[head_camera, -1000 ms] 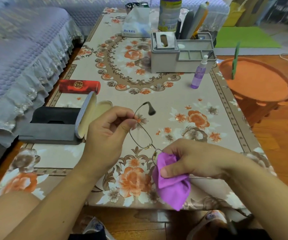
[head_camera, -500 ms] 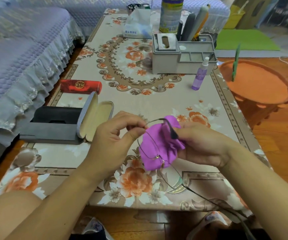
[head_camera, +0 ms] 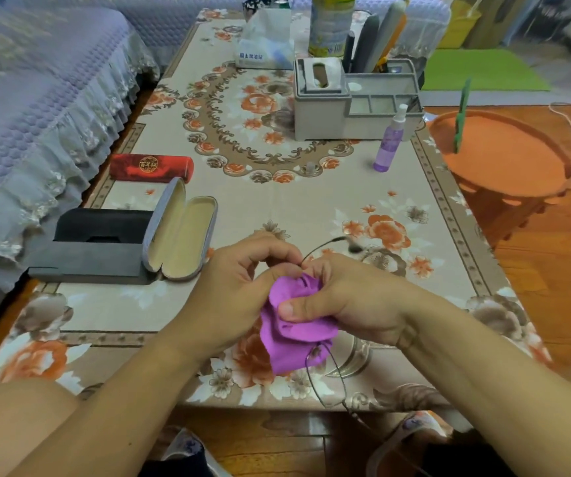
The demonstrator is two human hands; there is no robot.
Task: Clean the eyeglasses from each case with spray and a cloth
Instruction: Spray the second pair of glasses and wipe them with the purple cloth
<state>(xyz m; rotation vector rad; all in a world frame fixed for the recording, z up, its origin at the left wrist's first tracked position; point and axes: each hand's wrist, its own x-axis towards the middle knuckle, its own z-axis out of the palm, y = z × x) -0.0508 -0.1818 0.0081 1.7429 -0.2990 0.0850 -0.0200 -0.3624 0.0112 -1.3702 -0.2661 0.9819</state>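
Right hand [head_camera: 352,297] pinches purple cloth [head_camera: 294,332] round one lens of the wire eyeglasses [head_camera: 325,376], thumb on top, left hand [head_camera: 239,287] fingers pinching the frame just beside, open grey case [head_camera: 180,232] and spray bottle [head_camera: 390,139] farther on the table [head_camera: 277,201].

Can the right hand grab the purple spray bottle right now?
Probably not yet. The right hand is busy pinching the purple cloth around the eyeglasses. The path to the spray bottle looks free, so it could reach after letting go.
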